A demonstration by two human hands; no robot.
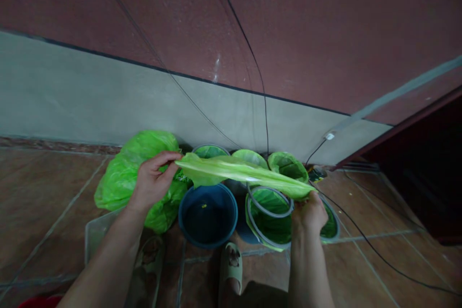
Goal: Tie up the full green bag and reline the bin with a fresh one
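left hand (151, 180) is pinching one end of the folded green bag (238, 171); right hand (308, 211) is fisting the other end. bag is spanning taut above the blue bucket (208, 214). judgement: pulling evenly, untwisted, suits best. lined buckets (288, 166) are standing beyond, by the wall (108, 101).

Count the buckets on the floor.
6: blue bucket in front; lined bucket beside it; edge bucket behind the right hand; back-left bucket, back-middle bucket, back-right bucket behind them. The stretched bag may hide more.
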